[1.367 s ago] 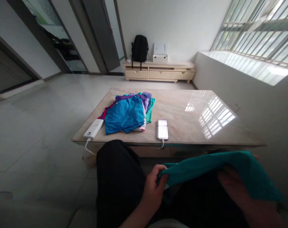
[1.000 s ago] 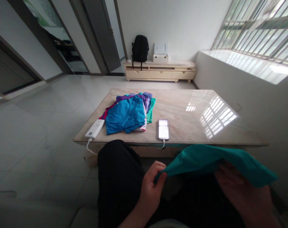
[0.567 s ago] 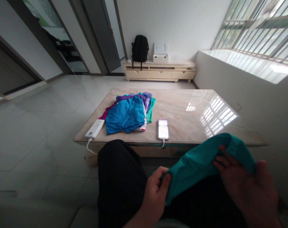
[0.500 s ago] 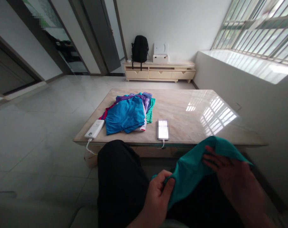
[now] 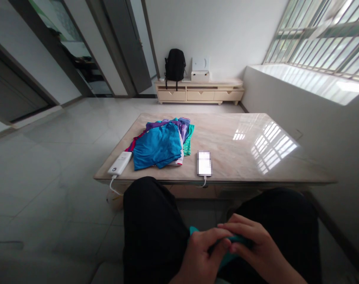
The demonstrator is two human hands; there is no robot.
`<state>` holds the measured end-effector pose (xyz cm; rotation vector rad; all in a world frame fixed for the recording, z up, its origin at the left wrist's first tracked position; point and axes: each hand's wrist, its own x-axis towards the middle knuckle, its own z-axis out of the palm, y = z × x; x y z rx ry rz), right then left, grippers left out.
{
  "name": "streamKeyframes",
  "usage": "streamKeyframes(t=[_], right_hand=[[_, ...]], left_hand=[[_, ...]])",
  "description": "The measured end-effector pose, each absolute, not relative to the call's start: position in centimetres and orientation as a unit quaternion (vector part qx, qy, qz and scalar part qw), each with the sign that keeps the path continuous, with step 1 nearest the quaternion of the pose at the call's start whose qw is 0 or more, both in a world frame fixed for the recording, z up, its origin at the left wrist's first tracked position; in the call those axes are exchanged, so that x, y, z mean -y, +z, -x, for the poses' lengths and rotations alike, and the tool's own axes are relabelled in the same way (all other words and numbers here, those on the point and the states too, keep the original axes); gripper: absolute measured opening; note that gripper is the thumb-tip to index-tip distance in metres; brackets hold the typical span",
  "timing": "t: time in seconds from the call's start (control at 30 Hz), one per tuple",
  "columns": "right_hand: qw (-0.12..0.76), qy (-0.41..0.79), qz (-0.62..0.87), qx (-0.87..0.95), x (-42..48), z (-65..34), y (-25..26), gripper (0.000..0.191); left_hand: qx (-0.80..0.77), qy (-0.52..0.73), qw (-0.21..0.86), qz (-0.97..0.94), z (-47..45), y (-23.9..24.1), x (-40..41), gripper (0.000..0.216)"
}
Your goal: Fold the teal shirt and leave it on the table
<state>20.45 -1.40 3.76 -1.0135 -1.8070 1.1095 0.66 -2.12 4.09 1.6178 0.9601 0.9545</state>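
I sit with my knees in black trousers [image 5: 151, 221] in front of a low marble table [image 5: 235, 146]. Both hands meet over my lap. My left hand [image 5: 201, 258] and my right hand [image 5: 252, 248] are closed together on a bunched teal cloth [image 5: 226, 254], of which only small bits show between the fingers. On the table lies a pile of folded garments [image 5: 160, 144], blue on top, with purple, red and green edges. A phone [image 5: 204, 163] and a white power bank [image 5: 120, 163] lie near the table's front edge, each with a cable.
A pale low cabinet [image 5: 200, 91] stands at the far wall with a black backpack [image 5: 175, 65] and a white box [image 5: 200, 75] on it. A barred window [image 5: 321, 35] is on the right above a low wall. Tiled floor lies to the left.
The teal cloth was stretched wide between my hands; my right hand has swung in to the left and both hands have dropped to my lap, gathering the cloth into a small bundle.
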Motion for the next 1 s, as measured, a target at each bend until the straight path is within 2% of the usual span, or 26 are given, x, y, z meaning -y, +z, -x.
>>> streamKeyframes(t=[0.17,0.33,0.53,0.6,0.73,0.83,1.0], right_hand=[[0.347,0.405,0.453,0.714,1.4,-20.8,4.1,0.02],[0.333,0.433,0.433,0.718,1.1,-20.2,4.8,0.022],[0.29,0.51,0.418,0.694,1.2,-20.1,5.1,0.02],[0.277,0.503,0.432,0.696,1.2,-20.0,5.1,0.021],[0.259,0.486,0.434,0.713,1.1,-19.8,5.0,0.014],[0.281,0.438,0.421,0.743,0.7,-20.4,4.9,0.015],[0.371,0.301,0.426,0.768,0.0,-23.1,5.4,0.009]], left_hand=[[-0.447,0.385,0.477,-0.651,-0.4,2.7,2.6,0.028],[-0.448,0.357,0.498,-0.651,-0.4,1.9,2.4,0.045],[-0.437,0.346,0.557,-0.616,-0.3,1.9,2.2,0.078],[-0.436,0.341,0.58,-0.598,-0.3,1.8,2.1,0.081],[-0.446,0.332,0.597,-0.578,-0.3,1.8,2.0,0.073],[-0.446,0.303,0.59,-0.601,0.2,2.2,1.7,0.063],[-0.426,0.245,0.546,-0.678,2.3,2.4,0.9,0.024]])
